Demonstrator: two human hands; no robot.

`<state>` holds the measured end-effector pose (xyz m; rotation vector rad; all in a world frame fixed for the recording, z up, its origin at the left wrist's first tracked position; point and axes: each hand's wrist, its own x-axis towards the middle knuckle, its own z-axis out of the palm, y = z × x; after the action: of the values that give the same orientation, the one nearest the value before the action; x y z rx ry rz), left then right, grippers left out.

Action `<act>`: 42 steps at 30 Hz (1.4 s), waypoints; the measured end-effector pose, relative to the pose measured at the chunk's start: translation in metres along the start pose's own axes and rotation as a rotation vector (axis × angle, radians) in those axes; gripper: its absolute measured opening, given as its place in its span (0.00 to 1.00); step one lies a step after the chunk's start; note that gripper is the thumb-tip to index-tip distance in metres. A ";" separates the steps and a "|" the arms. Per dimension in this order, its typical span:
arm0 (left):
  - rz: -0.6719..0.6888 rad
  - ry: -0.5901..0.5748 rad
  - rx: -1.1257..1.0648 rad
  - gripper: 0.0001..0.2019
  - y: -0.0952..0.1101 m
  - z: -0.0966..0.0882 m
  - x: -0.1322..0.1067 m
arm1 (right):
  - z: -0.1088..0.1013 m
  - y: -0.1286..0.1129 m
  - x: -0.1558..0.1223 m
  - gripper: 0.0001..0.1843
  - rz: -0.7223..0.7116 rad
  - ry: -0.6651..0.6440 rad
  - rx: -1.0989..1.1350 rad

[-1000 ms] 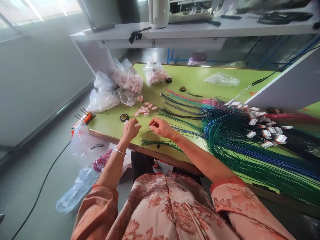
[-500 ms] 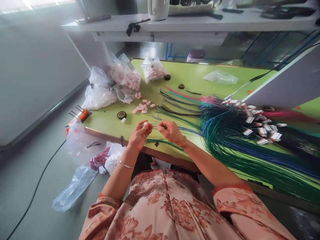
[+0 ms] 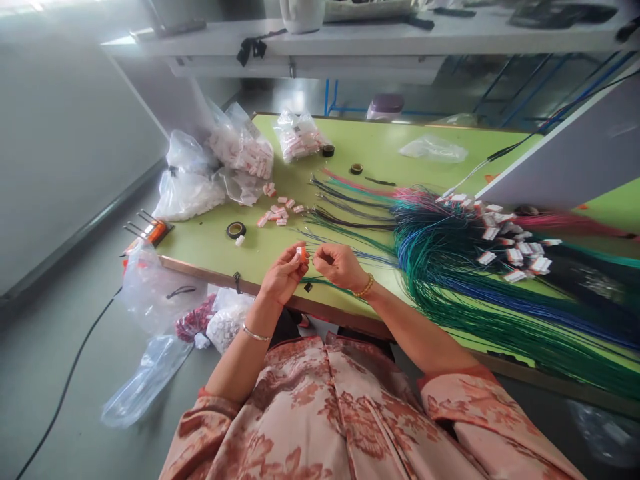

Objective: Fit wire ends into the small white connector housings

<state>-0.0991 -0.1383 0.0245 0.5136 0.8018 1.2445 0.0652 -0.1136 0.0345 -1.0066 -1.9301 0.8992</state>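
My left hand (image 3: 283,275) pinches a small white and red connector (image 3: 301,253) above the near edge of the green table (image 3: 385,157). My right hand (image 3: 339,265) is closed in a pinch on a thin wire (image 3: 320,252), its tip held right at the connector. The two hands nearly touch. A green wire bunch (image 3: 325,283) lies under them on the table. Loose connectors (image 3: 278,212) are scattered just beyond the hands.
A large fan of green, blue and pink wires (image 3: 465,280) with fitted connectors (image 3: 510,243) covers the right side. Bags of connectors (image 3: 240,150) sit far left. Tape rolls (image 3: 235,230) lie on the table. Plastic bags (image 3: 165,293) hang at the left edge. A white shelf (image 3: 350,40) runs behind.
My left hand lifted the connector off the table and brought it to my right hand. Both hands drew closer together near the table's front edge.
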 end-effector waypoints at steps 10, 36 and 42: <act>0.068 0.048 0.137 0.18 -0.007 -0.001 0.000 | -0.001 0.000 0.001 0.06 -0.104 -0.065 -0.200; 0.117 0.160 0.197 0.19 -0.018 -0.013 -0.003 | -0.019 0.042 0.049 0.11 0.113 -0.079 -0.295; 0.093 0.153 0.162 0.19 -0.023 -0.013 -0.008 | -0.015 0.073 0.083 0.08 0.295 -0.205 -0.667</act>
<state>-0.0960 -0.1526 0.0015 0.5975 1.0235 1.3220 0.0697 -0.0060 0.0053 -1.6703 -2.3625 0.5203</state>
